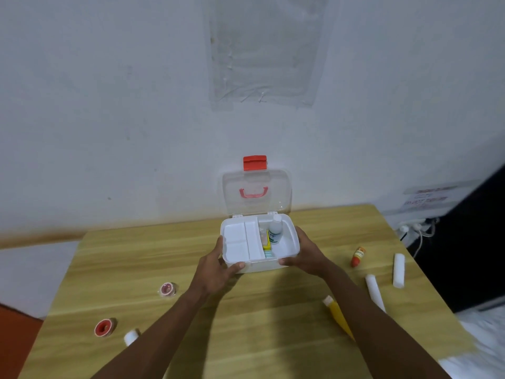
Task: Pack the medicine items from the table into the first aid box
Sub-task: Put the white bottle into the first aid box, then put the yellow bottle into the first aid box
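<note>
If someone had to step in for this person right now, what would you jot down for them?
Left hand and right hand both grip the open first aid box, one on each side.
Packed: a white bottle and a yellow item in the right compartment; the left tray looks bare.
Still on the table: two tape rolls, a small white roll, a yellow tube, an orange bottle, two white rolls.

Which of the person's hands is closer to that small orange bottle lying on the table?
The right hand. It grips the right side of the first aid box, and the orange bottle lies just beyond it to the right. The left hand holds the box's opposite side, farther away.
</note>
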